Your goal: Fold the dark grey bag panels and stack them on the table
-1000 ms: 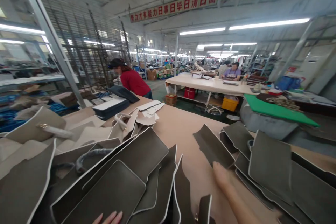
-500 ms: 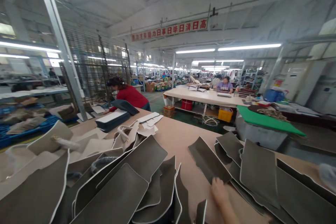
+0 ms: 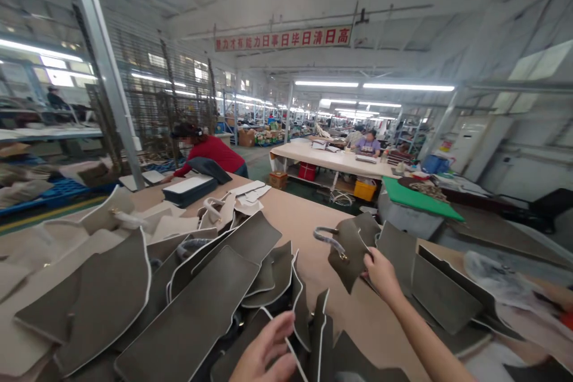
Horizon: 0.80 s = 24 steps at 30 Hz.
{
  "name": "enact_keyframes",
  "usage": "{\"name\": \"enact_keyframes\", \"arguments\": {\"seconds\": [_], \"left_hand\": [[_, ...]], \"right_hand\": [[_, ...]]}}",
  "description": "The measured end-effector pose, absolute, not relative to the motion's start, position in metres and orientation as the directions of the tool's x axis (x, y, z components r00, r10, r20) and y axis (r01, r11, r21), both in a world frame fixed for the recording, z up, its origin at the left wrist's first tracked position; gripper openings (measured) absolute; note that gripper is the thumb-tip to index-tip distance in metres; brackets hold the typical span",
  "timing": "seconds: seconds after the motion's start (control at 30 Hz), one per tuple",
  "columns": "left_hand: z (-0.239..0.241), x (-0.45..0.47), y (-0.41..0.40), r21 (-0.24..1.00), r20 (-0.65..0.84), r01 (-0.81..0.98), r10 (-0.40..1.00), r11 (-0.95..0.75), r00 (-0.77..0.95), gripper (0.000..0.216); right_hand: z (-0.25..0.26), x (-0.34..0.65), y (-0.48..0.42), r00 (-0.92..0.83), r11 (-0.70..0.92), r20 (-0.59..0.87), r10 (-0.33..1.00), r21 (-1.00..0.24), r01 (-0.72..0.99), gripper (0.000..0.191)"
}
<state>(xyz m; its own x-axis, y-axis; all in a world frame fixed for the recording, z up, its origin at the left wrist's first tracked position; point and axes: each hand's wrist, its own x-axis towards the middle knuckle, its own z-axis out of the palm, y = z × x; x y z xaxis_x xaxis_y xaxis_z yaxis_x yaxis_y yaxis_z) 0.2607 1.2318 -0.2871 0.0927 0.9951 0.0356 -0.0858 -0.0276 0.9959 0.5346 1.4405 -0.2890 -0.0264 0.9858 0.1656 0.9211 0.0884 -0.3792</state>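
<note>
From the head camera, the right hand point(image 3: 380, 271) reaches out over the tan worktable point(image 3: 304, 221) and pinches the near lower edge of a dark olive bag panel point(image 3: 347, 250), fingers closed on it so the piece stands lifted and tilted off the surface, rising up and to the left of the grip. The panel is flat and matte with a curved outline, and a grey rolled handle point(image 3: 326, 237) arches from its far left side, fixed by a small metal fitting. Just right of it lies a pile of similar dark panels point(image 3: 430, 286), overlapping one another. The left hand point(image 3: 266, 355) sits low in the view, fingers loosely curled and partly spread, resting at the white-piped edge of another dark panel in the left heap point(image 3: 197, 304); whether it actually grips that edge cannot be told. A person in a red top point(image 3: 210, 152) leans over the table's far end.
</note>
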Motion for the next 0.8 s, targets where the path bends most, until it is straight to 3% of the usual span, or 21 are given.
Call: {"name": "enact_keyframes", "arguments": {"seconds": [0.07,0.13,0.17,0.23,0.3,0.37,0.47,0.53,0.6,0.7,0.8], "left_hand": [[-0.265,0.286,1.231,0.939,-0.022,-0.333,0.981,0.087,0.192,0.076],[-0.246,0.302,1.222,0.848,-0.062,-0.499,0.968,0.179,0.243,0.083],[-0.239,0.306,1.215,0.794,-0.080,-0.570,0.966,0.210,0.245,0.079],[-0.233,0.305,1.196,0.692,-0.154,-0.686,0.974,0.227,0.167,0.063],[-0.237,0.293,1.171,0.629,-0.253,-0.743,0.964,0.228,0.081,0.049],[-0.243,0.274,1.144,0.620,-0.300,-0.741,0.951,0.257,0.078,0.042],[-0.247,0.243,1.100,0.644,-0.269,-0.700,0.948,0.309,0.171,0.046],[-0.243,0.227,1.075,0.644,-0.271,-0.682,0.937,0.346,0.220,0.054],[-0.239,0.215,1.054,0.638,-0.289,-0.669,0.924,0.381,0.251,0.059],[-0.237,0.205,1.033,0.642,-0.311,-0.645,0.910,0.415,0.275,0.060],[-0.242,0.199,1.019,0.658,-0.296,-0.635,0.914,0.405,0.276,0.057]], "right_hand": [[-0.257,0.521,1.372,-0.093,0.170,0.219,0.971,-0.370,0.913,0.031],[-0.241,0.496,1.295,-0.358,0.482,0.432,0.828,-0.221,0.848,0.028],[-0.239,0.480,1.256,-0.466,0.608,0.545,0.697,-0.105,0.787,0.030],[-0.239,0.450,1.185,-0.632,0.754,0.633,0.447,0.113,0.647,0.035],[-0.239,0.428,1.131,-0.690,0.814,0.643,0.333,0.173,0.555,0.031],[-0.232,0.420,1.096,-0.658,0.840,0.663,0.358,0.079,0.537,0.023],[-0.215,0.427,1.074,-0.362,0.688,0.703,0.612,-0.248,0.682,0.023],[-0.208,0.432,1.069,-0.089,0.479,0.605,0.791,-0.523,0.705,0.026],[-0.208,0.429,1.064,0.041,0.305,0.406,0.913,-0.746,0.592,0.033],[-0.214,0.410,1.052,0.051,0.207,0.259,0.965,-0.862,0.463,0.038],[-0.215,0.389,1.036,0.074,0.245,0.324,0.943,-0.829,0.502,0.034]]}}
